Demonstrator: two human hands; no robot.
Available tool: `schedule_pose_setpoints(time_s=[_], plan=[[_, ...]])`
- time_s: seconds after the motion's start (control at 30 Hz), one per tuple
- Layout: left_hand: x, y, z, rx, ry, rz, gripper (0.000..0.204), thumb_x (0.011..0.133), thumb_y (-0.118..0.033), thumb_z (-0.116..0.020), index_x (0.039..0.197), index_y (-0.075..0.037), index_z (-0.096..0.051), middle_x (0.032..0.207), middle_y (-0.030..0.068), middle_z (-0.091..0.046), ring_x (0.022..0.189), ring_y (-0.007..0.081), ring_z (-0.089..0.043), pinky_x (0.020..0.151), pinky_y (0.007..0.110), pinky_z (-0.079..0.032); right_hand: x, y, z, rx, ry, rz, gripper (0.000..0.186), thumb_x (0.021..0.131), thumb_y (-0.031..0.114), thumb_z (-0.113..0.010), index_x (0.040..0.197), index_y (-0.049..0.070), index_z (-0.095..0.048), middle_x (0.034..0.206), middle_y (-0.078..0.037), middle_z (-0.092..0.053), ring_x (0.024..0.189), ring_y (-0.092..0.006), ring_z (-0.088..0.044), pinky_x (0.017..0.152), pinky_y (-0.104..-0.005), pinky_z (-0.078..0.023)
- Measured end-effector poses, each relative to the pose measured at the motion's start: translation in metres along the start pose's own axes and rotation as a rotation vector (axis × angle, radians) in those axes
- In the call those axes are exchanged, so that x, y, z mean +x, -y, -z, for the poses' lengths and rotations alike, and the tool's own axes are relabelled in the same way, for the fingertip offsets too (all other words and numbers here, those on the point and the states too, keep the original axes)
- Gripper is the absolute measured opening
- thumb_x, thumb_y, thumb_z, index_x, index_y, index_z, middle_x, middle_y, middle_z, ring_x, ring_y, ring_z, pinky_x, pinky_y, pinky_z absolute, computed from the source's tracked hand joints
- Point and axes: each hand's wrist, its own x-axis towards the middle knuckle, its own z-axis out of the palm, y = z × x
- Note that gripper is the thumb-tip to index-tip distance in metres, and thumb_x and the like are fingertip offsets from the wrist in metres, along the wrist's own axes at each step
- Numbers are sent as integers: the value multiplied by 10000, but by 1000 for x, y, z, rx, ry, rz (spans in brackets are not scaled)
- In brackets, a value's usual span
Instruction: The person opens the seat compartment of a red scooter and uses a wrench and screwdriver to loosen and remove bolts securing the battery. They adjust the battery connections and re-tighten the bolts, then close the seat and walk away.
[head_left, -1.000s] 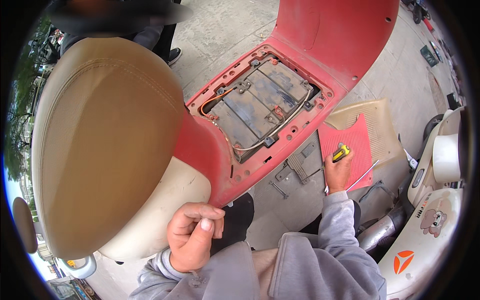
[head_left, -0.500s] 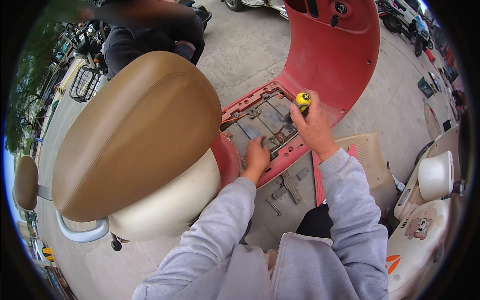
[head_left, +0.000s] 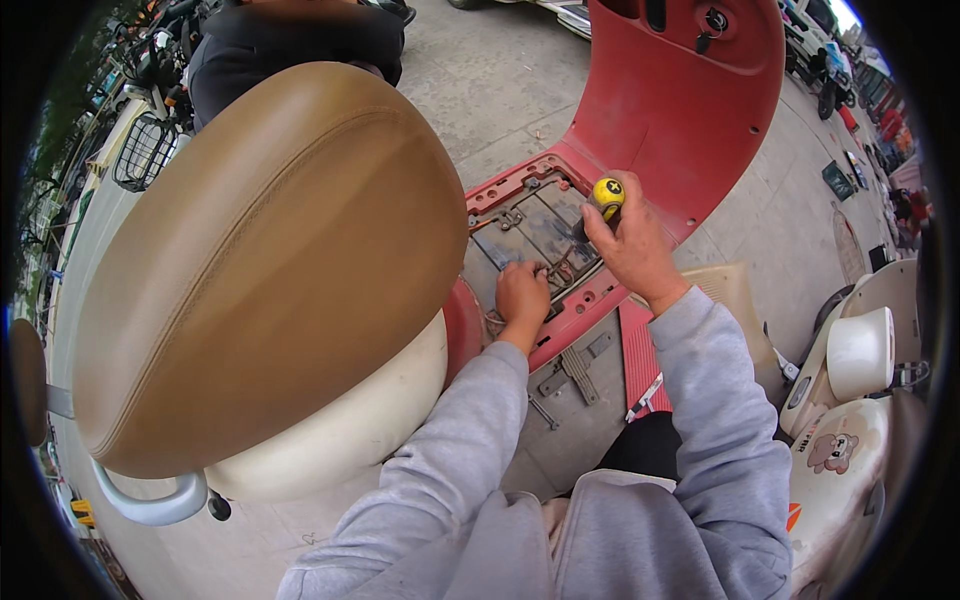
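Right hand (head_left: 632,245) grips yellow screwdriver (head_left: 604,196); left hand (head_left: 522,293) pinches wires (head_left: 556,270) in floorboard bay (head_left: 525,222)

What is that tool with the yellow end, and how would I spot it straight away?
Start at the big tan scooter seat, then look right to the open compartment in the red floorboard. Above it the right hand grips a screwdriver. Its round yellow handle cap with a black cross is the only yellow thing among the red and grey parts.

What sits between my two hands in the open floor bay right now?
In the head view, only dark wiring over the battery tray lies between left hand and right hand.
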Motion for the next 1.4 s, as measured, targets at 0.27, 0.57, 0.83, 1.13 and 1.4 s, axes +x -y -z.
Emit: schedule_pose_setpoints(time_s=[0.27, 0.57, 0.83, 1.13, 1.4], plan=[[4, -4, 8, 6, 72, 70, 185, 853, -271, -644, 985, -174, -730, 1010, 119, -660, 997, 326, -614, 812, 452, -492, 9, 16, 13, -54, 129, 57, 383, 834, 146, -667, 1111, 17, -437, 884, -222, -632, 815, -433, -623, 666, -466, -490], [8, -6, 15, 27, 124, 89, 197, 857, -280, -638, 1003, -185, -730, 1022, 111, -667, 992, 317, -629, 811, 442, -497, 15, 29, 6, -236, 99, 54, 324, 812, 180, -674, 998, 9, -471, 728, -240, -609, 711, -436, -620, 586, -486, -476], [8, -7, 13, 23, 118, 105, 148, 842, -253, -664, 968, -189, -711, 1014, 86, -651, 1025, 311, -599, 844, 443, -492, 11, 35, 7, -259, 11, -57, 267, 824, 221, -673, 922, 26, -519, 720, -208, -622, 709, -403, -633, 579, -468, -490], [8, -9, 15, 62, 162, 56, 168, 838, -263, -665, 989, -193, -692, 1053, 86, -629, 1062, 305, -575, 871, 438, -481, 40, 39, 2, -402, 171, 288, 317, 829, 279, -671, 1012, 57, -540, 660, -154, -609, 644, -381, -613, 586, -449, -488], [8, -8, 13, 77, 141, 64, 155, 845, -270, -650, 972, -196, -699, 1035, 67, -639, 1052, 293, -580, 854, 437, -487, 56, 44, 16, -537, 558, -66, 291, 756, 198, -592, 987, 21, -574, 925, -188, -632, 871, -366, -605, 776, -446, -470]])
